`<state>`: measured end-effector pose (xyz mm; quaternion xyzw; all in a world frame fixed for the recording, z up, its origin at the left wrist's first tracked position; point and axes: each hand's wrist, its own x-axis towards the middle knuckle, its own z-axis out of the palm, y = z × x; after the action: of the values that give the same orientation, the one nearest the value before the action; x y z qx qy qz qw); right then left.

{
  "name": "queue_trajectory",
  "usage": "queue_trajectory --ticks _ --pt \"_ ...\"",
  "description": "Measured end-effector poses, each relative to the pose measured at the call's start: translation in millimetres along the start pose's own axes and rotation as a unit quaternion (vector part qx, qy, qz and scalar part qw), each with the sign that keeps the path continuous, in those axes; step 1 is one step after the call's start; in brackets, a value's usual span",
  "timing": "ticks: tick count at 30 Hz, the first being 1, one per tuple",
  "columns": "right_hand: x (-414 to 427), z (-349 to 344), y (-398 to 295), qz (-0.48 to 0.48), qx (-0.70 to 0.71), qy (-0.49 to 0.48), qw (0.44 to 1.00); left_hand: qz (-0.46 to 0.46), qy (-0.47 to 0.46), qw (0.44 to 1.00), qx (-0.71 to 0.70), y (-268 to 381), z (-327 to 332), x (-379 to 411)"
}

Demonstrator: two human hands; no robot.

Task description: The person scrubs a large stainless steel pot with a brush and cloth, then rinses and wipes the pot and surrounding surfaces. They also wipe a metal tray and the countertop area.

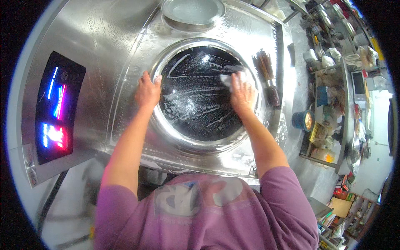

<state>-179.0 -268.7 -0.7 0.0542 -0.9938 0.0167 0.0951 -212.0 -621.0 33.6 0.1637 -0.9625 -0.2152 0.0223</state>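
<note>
Soapy streaks and foam cover the black surface (193, 97) of a round cooking well in the steel range. A shiny raised metal ring (200, 145) surrounds it. My left hand (148, 89) rests on the left side of this ring with its fingers apart, holding nothing. On the right side of the black surface, my right hand (243, 93) presses down on a white cloth (225, 80), slightly blurred. Most of the cloth is hidden under the fingers. Just right of the ring lies a bamboo wok brush (265, 72) with a dark handle, apart from my right hand.
A metal basin (193, 11) holding cloudy liquid sits beyond the ring. A lit control panel (59, 109) is at the left on the steel. To the right are a blue bucket (303, 120) and a cluttered shelf (328, 93). The wet steel top (128, 56) bears drops.
</note>
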Motion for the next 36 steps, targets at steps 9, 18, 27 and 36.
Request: queue_trajectory --ticks 9,18,27,36 --pt "-67 -30 57 0.344 0.202 -0.003 0.917 0.027 0.017 0.999 -0.028 -4 -1 -1" --pt "-52 -60 -29 0.126 0.331 -0.083 0.931 0.037 0.04 0.998 -0.037 -11 8 1" --pt "-39 10 -193 -0.152 0.463 -0.125 0.865 0.056 0.057 0.993 -0.089 -17 16 7" --pt "129 81 -122 -0.249 0.145 0.043 0.957 0.069 0.033 0.994 -0.073 -6 10 0"
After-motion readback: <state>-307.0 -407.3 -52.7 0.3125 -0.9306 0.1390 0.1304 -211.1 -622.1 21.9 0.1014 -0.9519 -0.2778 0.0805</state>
